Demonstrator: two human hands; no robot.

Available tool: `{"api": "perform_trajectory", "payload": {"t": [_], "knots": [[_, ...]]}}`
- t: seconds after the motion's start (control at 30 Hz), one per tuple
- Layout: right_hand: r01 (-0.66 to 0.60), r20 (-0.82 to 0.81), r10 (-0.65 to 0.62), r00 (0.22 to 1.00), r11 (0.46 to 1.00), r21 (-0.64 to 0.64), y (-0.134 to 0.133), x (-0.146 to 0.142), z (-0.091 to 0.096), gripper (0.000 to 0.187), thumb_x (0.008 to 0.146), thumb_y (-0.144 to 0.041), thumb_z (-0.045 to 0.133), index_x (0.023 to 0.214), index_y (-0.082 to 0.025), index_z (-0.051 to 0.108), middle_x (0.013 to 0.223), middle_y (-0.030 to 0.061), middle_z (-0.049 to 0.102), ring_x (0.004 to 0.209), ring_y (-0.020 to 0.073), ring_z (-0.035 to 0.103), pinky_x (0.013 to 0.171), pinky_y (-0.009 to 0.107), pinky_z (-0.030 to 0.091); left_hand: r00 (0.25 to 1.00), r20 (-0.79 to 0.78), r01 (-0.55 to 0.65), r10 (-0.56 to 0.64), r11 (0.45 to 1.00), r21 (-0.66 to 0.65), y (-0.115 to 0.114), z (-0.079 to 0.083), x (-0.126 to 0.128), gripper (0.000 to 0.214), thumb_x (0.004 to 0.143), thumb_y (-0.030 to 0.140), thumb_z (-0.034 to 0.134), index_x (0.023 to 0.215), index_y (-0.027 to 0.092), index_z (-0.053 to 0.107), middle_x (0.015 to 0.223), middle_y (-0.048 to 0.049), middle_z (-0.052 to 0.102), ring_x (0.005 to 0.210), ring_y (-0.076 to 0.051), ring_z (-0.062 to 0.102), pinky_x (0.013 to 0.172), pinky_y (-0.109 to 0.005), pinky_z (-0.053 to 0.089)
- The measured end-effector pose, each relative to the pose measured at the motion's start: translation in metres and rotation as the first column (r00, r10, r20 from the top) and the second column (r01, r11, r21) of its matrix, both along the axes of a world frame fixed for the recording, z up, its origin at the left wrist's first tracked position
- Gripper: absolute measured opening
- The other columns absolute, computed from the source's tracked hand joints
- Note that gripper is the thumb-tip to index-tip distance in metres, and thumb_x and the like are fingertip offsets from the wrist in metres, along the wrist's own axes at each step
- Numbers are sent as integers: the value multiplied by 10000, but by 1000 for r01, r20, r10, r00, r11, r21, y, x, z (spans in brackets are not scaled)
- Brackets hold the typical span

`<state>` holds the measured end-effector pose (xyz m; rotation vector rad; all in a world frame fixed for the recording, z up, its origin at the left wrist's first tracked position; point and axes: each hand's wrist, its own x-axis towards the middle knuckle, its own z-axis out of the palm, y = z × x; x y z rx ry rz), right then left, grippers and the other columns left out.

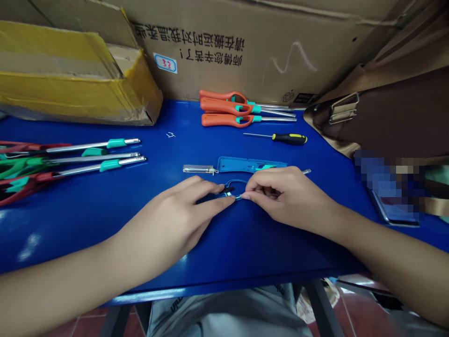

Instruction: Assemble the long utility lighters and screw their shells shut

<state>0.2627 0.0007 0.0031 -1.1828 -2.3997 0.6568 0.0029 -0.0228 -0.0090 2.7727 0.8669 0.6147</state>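
Observation:
My left hand (pixel 178 210) reaches in from the lower left, its fingertips closed around a small black part (pixel 228 189) with a pale piece beside it. From the right, my right hand (pixel 291 196) pinches at the end of a thin, shiny light-blue piece (pixel 239 197), close to the left fingertips; its fingers partly cover what they hold. Just beyond both hands lies a blue lighter handle shell (pixel 231 164), with teal parts inside it. A clear fuel tank (pixel 197 169) rests at the shell's left end. A metal tip (pixel 307 171) shows past my right hand.
Orange long-necked lighters (pixel 224 120) and a screwdriver (pixel 289 138) lie farther back. Red and green lighters (pixel 26 185) are at the left. Cardboard boxes (pixel 210 79) stand along the back, a taped box (pixel 140 89) at back left. A phone (pixel 396 206) lies at right.

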Motion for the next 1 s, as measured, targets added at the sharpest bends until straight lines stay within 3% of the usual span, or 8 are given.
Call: {"api": "perform_trajectory", "payload": {"t": [0.2,0.57,0.7,1.0], "knots": [[57,-3,-57,998,998,-7,-1,-2,-2,146,936,-200,705,791,-186,710,664,-43,634,598,81,534,568,235,362,989,-147,33,-22,997,74,-3,1,-3,479,993,80,508,1454,160,607,1269,-158,664,1112,-300,635,917,-450,625],[124,14,-124,992,989,-83,-2,-5,3,161,909,-188,704,749,-192,688,616,-58,599,575,80,525,552,238,363,978,-209,10,11,995,95,-5,0,1,474,1020,114,446,1463,176,603,1217,-156,648,1069,-308,640,865,-443,618],[136,-7,-139,990,982,-131,-1,-5,4,82,871,-130,687,824,-194,703,611,-74,597,546,72,519,544,228,372,975,-222,-9,24,998,67,-5,0,2,475,1015,112,434,1442,195,625,1207,-160,639,1053,-317,642,826,-450,616],[-64,-17,64,998,998,9,2,5,6,134,908,-82,644,907,-178,737,687,-51,629,579,72,525,594,229,391,993,-114,-8,14,999,54,-3,3,1,438,963,49,521,1359,161,669,1240,-160,671,1056,-297,653,825,-432,639]]}}
